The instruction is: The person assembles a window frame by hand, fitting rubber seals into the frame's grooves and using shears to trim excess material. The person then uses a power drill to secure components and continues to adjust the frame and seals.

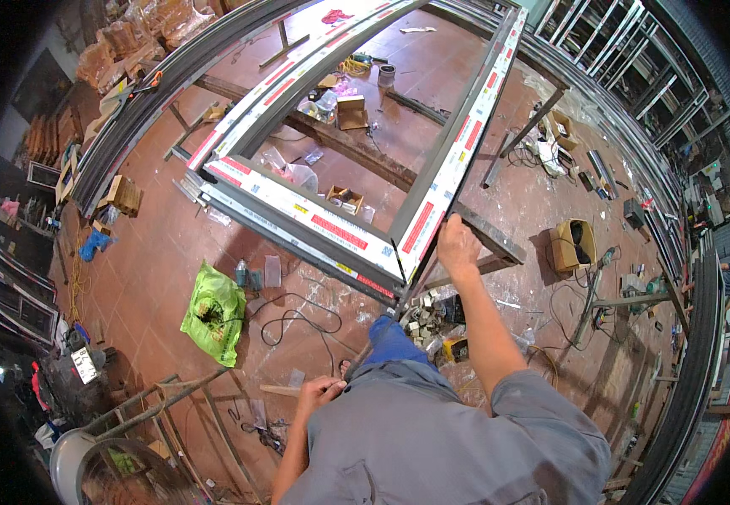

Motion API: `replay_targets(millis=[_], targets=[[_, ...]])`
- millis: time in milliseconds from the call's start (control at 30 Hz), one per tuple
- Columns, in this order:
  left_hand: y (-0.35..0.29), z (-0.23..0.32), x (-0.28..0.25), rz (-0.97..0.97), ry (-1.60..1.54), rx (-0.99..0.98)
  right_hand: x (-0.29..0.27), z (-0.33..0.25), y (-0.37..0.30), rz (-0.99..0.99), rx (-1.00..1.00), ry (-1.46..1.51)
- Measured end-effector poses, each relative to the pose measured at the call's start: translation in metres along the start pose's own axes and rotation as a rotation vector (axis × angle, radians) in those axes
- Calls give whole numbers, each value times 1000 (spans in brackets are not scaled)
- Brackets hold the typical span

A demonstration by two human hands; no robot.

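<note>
A large metal window or door frame [340,229], with white protective film and red labels on its faces, lies raised in front of me. My right hand [459,248] is closed at the outer edge of its right-hand bar, close to the near corner. Low beside my waist, my left hand [323,392] is closed, with a pale wooden stick [279,390] jutting out to its left. The far end of the stick and whatever lies inside the fingers are hidden.
Trestle beams [500,240] support the frame. A green plastic bag [216,313], black cables [298,316] and an open cardboard box [573,244] lie on the tiled floor. Metal rails [175,404] stand at lower left. Long profiles [121,156] are stacked along the left.
</note>
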State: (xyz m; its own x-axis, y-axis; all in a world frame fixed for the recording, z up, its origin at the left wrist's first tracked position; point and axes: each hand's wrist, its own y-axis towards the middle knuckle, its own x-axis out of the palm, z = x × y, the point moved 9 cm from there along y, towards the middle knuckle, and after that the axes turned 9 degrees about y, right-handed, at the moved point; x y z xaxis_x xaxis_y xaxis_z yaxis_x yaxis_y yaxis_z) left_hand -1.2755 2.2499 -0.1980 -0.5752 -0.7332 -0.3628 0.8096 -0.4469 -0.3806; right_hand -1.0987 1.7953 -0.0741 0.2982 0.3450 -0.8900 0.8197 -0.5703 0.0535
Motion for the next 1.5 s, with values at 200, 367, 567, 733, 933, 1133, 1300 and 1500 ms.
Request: replay_targets(millis=[200,367,567,733,933,1133,1300,1500], targets=[[16,-22,16,-27,-88,-137,-8,40,135,4,12,-87],[20,-65,47,-205,-4,-241,-1,94,270,34,48,-28],[25,-78,46,-56,-420,-438,-3,171,359,149,12,58],[31,-14,15,42,25,-227,-1,65,195,29,-34,-7],[27,-21,26,-204,-25,-11,2,9,6,-49,108,109],[0,-6,18,-220,30,20,2,-5,-8,-8,-54,-9],[-8,-15,15,-91,3,17,1,-2,-2,91,-108,-70],[19,42,14,-65,-142,-136,3,25,63,138,-139,-153]])
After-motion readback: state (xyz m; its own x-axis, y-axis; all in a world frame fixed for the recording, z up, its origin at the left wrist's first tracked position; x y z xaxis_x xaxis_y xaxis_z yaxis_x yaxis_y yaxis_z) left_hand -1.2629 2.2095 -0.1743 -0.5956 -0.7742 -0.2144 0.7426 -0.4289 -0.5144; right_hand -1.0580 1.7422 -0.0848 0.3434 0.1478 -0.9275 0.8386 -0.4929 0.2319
